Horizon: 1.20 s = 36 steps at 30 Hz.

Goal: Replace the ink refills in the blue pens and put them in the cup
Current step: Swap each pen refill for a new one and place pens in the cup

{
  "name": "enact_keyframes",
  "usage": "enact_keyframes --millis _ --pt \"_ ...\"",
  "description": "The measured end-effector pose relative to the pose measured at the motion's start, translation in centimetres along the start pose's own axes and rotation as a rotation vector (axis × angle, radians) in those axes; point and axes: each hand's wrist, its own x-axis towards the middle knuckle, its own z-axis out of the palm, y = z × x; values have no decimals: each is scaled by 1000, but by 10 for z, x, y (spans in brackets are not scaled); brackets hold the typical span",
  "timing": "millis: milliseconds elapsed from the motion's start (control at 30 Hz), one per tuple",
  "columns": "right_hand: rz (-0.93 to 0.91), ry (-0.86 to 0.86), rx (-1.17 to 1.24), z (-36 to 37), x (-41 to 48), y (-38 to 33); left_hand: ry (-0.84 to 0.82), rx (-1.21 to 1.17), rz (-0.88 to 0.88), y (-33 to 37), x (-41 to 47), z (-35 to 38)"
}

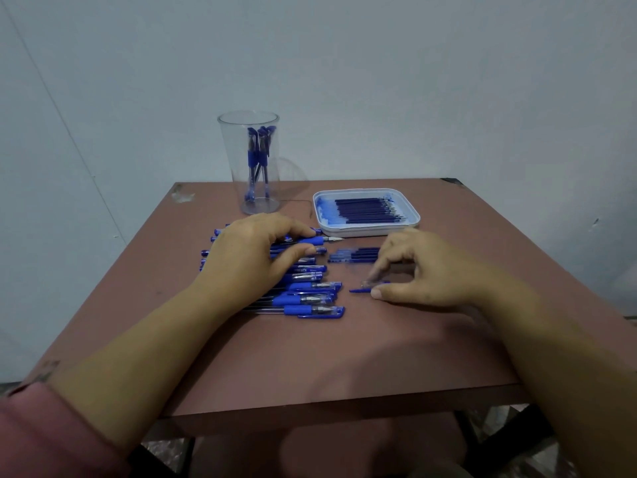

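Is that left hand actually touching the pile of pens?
Touching. The head view shows the left hand lying on the pens, fingers curled over one uncapped pen.

blue pens [297,309]: row, lying flat | cup [238,167]: clear, upright, few pens inside | refills [365,210]: in white tray [365,231]

No lettering is readable; pale print on one blue pen [305,270] just beside the left hand [251,257] is too blurred.

The cup [255,188], pens [256,157] inside, stands at the back of the tabletop [310,367], the tray [365,232] of refills [367,210] to its right. Before the cup lies a row of pens [310,294]; right of these, loose refills [355,256] and a pen cap [360,289].
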Motion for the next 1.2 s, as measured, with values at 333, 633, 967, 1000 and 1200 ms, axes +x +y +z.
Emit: enact_keyframes --millis 333,633,967,1000,1200 --pt "-29 342 163 10 12 -17 -33 -14 -8 1 1 -2" --pt "-59 388 342 26 24 -31 3 -45 85 7 2 3" --pt "73 332 648 22 32 -39 -175 46 -80 8 3 -12" --pt "89 342 682 17 35 -37 -231 104 -141 6 0 -15" --pt "101 501 730 -9 58 -34 -352 208 -242 -10 -30 -32"
